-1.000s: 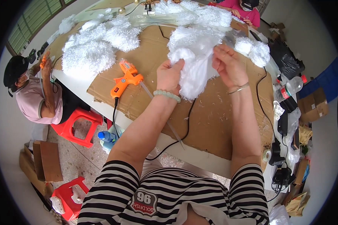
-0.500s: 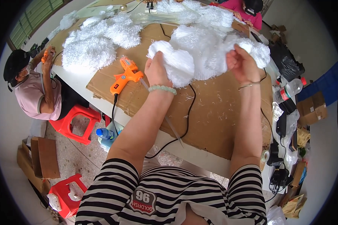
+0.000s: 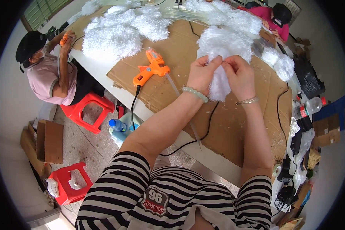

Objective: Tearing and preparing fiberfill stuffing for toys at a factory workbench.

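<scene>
Fluff [image 3: 220, 86] is now worked two-handed: the right hand [image 3: 240, 76] has joined the left hand [image 3: 201, 74], each grip pinching it.

"How much of the white fluffy piece [image 3: 219, 87] can you make out?"

"Only part: the left hand [image 3: 200, 76] and right hand [image 3: 242, 78] cover its sides."

"And the clear rod [image 3: 195, 132] by the orange glue gun [image 3: 151, 71]?"

"The left forearm [image 3: 161, 119] hides its middle stretch."

"The worktop [image 3: 218, 156]?"

"Largely under a cardboard sheet [image 3: 228, 126]."

"What is the person in bright pink [image 3: 263, 14] handling?"

"Too small to tell."

"Anything cut off?"

"The striped shirt [image 3: 117, 188] runs out at the lower edge, and the window [image 3: 46, 8] is cropped at upper left."
</scene>
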`<state>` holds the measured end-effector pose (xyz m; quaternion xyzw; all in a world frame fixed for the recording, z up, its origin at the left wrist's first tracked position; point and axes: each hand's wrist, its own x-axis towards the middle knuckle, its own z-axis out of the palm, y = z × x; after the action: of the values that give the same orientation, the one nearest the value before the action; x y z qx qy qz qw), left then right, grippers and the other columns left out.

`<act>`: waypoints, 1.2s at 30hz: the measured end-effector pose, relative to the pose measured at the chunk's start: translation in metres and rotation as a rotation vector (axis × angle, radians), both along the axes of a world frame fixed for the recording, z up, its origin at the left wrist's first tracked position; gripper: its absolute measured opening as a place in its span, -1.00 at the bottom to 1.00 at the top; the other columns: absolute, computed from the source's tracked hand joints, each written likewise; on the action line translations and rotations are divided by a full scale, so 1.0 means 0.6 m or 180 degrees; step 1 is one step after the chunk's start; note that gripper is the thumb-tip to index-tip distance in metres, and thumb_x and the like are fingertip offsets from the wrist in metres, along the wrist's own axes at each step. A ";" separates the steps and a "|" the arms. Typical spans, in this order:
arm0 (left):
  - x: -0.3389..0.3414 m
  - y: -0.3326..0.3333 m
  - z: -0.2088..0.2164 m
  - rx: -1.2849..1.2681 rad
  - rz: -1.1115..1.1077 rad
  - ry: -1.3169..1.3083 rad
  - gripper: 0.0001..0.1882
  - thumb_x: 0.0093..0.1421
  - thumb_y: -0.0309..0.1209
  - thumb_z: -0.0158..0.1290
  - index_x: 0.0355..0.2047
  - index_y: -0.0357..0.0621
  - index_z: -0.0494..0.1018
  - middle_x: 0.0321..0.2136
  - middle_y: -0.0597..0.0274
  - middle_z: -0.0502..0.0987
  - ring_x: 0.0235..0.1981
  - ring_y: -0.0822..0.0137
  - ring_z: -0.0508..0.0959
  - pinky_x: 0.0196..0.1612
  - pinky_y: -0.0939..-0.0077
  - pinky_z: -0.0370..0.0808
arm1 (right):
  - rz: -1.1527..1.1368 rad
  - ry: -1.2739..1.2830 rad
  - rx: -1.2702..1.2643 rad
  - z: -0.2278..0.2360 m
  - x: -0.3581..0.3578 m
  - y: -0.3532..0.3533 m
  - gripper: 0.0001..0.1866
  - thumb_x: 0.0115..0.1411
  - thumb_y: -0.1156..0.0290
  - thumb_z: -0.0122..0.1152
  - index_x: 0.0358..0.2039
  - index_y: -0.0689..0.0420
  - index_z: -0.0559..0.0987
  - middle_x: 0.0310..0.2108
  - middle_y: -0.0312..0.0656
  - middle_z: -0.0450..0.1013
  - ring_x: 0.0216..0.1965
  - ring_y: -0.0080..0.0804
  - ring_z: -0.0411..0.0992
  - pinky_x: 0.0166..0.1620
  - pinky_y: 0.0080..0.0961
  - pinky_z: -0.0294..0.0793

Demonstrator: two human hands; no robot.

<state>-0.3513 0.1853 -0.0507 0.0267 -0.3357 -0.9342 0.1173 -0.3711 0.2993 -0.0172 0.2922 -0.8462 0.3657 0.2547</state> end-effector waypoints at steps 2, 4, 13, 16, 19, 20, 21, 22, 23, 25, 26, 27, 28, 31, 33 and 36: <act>0.001 -0.001 0.001 -0.0011 -0.0439 0.0139 -0.84 0.02 -0.49 0.11 -0.38 -0.30 0.47 -0.50 0.22 0.52 -0.52 0.45 0.49 -0.47 0.56 0.44 | 0.0296 -0.0771 -0.0527 0.000 -0.010 0.011 -0.94 0.06 0.50 0.14 -0.49 0.22 0.49 -0.55 -0.37 0.43 -0.55 -0.66 0.34 -0.48 -0.72 0.31; 0.004 -0.002 0.004 -0.0084 -0.0430 0.0157 -0.83 0.01 -0.50 0.11 -0.37 -0.31 0.46 -0.49 0.21 0.52 -0.52 0.44 0.50 -0.47 0.55 0.45 | 0.0586 -0.1893 -0.1391 0.006 -0.012 0.017 -0.97 0.05 0.53 0.13 -0.48 0.20 0.50 -0.58 -0.39 0.39 -0.60 -0.69 0.26 -0.50 -0.78 0.22; -0.010 -0.002 -0.007 -0.0090 0.0145 -0.0286 -0.87 -0.01 -0.57 0.05 -0.40 -0.35 0.46 -0.52 0.17 0.51 -0.56 0.41 0.49 -0.52 0.52 0.42 | 0.0915 -0.1807 -0.2171 0.028 -0.015 0.038 -0.96 0.06 0.52 0.12 -0.44 0.18 0.50 -0.57 -0.38 0.37 -0.57 -0.68 0.25 -0.46 -0.76 0.21; -0.015 -0.014 -0.014 0.0155 0.0591 -0.0503 -0.90 0.00 -0.56 0.04 -0.44 -0.35 0.45 -0.56 0.18 0.49 -0.60 0.42 0.46 -0.54 0.52 0.38 | 0.1383 -0.1662 -0.2917 0.062 -0.006 0.051 -0.89 0.12 0.49 0.05 -0.33 0.22 0.45 -0.52 -0.34 0.35 -0.53 -0.63 0.25 -0.42 -0.72 0.23; -0.014 -0.024 -0.019 0.0114 0.0936 -0.0672 -0.89 0.00 -0.54 0.04 -0.46 -0.36 0.44 -0.59 0.22 0.47 -0.62 0.44 0.41 -0.54 0.52 0.35 | 0.2485 -0.1830 -0.3468 0.105 0.003 0.088 -0.81 0.19 0.50 -0.07 -0.19 0.26 0.37 -0.48 -0.34 0.25 -0.49 -0.62 0.17 -0.39 -0.68 0.22; -0.017 -0.009 -0.010 -0.0071 0.0989 -0.0821 -0.88 0.01 -0.52 0.04 -0.45 -0.36 0.44 -0.59 0.22 0.46 -0.61 0.44 0.40 -0.53 0.52 0.34 | 0.2826 -0.1841 -0.3546 0.129 0.019 0.117 -0.80 0.20 0.50 -0.10 -0.17 0.26 0.34 -0.50 -0.34 0.22 -0.50 -0.61 0.14 -0.39 -0.67 0.21; -0.015 -0.013 -0.009 -0.0278 0.1182 -0.0997 -0.86 0.01 -0.51 0.04 -0.44 -0.37 0.43 -0.60 0.23 0.46 -0.61 0.44 0.38 -0.52 0.53 0.33 | 0.3285 -0.1945 -0.3634 0.139 0.023 0.130 -0.79 0.21 0.50 -0.13 -0.15 0.27 0.32 -0.51 -0.34 0.18 -0.51 -0.60 0.11 -0.39 -0.65 0.20; -0.016 -0.017 -0.012 -0.0272 0.1223 -0.1013 -0.86 0.01 -0.51 0.04 -0.44 -0.37 0.43 -0.60 0.23 0.46 -0.61 0.44 0.38 -0.52 0.53 0.33 | 0.3541 -0.1977 -0.3894 0.142 0.014 0.152 -0.74 0.21 0.52 -0.14 -0.08 0.29 0.27 -0.52 -0.34 0.13 -0.51 -0.61 0.09 -0.41 -0.66 0.16; -0.020 -0.015 -0.015 -0.0151 0.1240 -0.1024 -0.85 0.02 -0.49 0.04 -0.43 -0.37 0.43 -0.58 0.23 0.46 -0.60 0.44 0.38 -0.52 0.52 0.33 | 0.4036 -0.2015 -0.3527 0.143 0.001 0.180 -0.65 0.21 0.50 -0.18 0.02 0.30 0.22 -0.37 -0.24 0.30 -0.35 -0.49 0.27 -0.25 -0.56 0.31; -0.021 -0.019 -0.019 -0.0032 0.1317 -0.1048 -0.83 0.02 -0.48 0.04 -0.41 -0.38 0.43 -0.56 0.22 0.46 -0.59 0.44 0.38 -0.51 0.52 0.33 | 0.2129 -0.1757 -0.3904 0.141 0.008 0.188 -0.59 0.20 0.46 -0.21 0.07 0.29 0.19 -0.07 -0.09 0.31 -0.06 -0.25 0.29 0.01 -0.31 0.30; -0.021 -0.017 -0.020 -0.0081 0.1227 -0.0979 -0.81 0.03 -0.46 0.05 -0.39 -0.37 0.42 -0.54 0.20 0.47 -0.57 0.43 0.40 -0.50 0.52 0.34 | 0.2234 -0.1997 -0.3830 0.133 0.000 0.190 -0.64 0.21 0.42 -0.20 -0.01 0.31 0.26 -0.07 -0.06 0.33 -0.05 -0.20 0.31 0.02 -0.28 0.30; -0.021 -0.013 -0.020 -0.0129 0.1119 -0.0905 -0.80 0.04 -0.45 0.05 -0.37 -0.37 0.42 -0.52 0.19 0.47 -0.55 0.43 0.41 -0.49 0.51 0.35 | 0.2326 -0.2220 -0.3753 0.120 -0.012 0.190 -0.65 0.21 0.37 -0.19 -0.08 0.33 0.34 -0.07 -0.03 0.34 -0.04 -0.15 0.32 0.03 -0.25 0.31; -0.021 -0.009 -0.018 -0.0132 0.1094 -0.0899 -0.80 0.04 -0.45 0.05 -0.37 -0.37 0.42 -0.52 0.19 0.47 -0.55 0.43 0.41 -0.49 0.51 0.35 | 0.0672 -0.2080 -0.3874 0.106 -0.038 0.176 -0.68 0.17 0.36 -0.09 -0.15 0.30 0.40 -0.19 -0.06 0.41 -0.15 -0.18 0.39 -0.04 -0.30 0.37; -0.015 -0.018 -0.017 0.0356 0.0880 -0.0524 -0.77 0.05 -0.43 0.04 -0.33 -0.37 0.41 -0.48 0.17 0.48 -0.52 0.41 0.45 -0.45 0.50 0.39 | -0.0166 -0.1749 -0.2600 0.009 -0.109 0.142 -0.88 0.09 0.41 0.11 -0.34 0.13 0.51 -0.40 -0.29 0.47 -0.51 -0.67 0.35 -0.44 -0.77 0.34; -0.016 -0.016 -0.018 0.0341 0.0591 -0.0454 -0.76 0.05 -0.43 0.04 -0.32 -0.36 0.41 -0.48 0.17 0.49 -0.50 0.40 0.47 -0.43 0.50 0.41 | -0.0412 -0.2154 -0.1991 -0.014 -0.090 0.107 -0.77 0.10 0.40 0.11 -0.21 0.13 0.45 -0.39 -0.32 0.47 -0.55 -0.73 0.31 -0.50 -0.85 0.27; -0.014 -0.014 -0.013 0.0367 0.0553 -0.0379 -0.76 0.06 -0.44 0.03 -0.30 -0.36 0.41 -0.46 0.18 0.50 -0.50 0.40 0.47 -0.43 0.51 0.41 | -0.0524 -0.2128 -0.1496 -0.014 -0.072 0.083 -0.70 0.12 0.41 0.07 -0.11 0.14 0.39 -0.34 -0.30 0.47 -0.52 -0.73 0.32 -0.49 -0.85 0.28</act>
<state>-0.3600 0.1768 -0.0585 0.1180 -0.2843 -0.9350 0.1760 -0.4143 0.3491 -0.0254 0.0228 -0.7963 0.6020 0.0541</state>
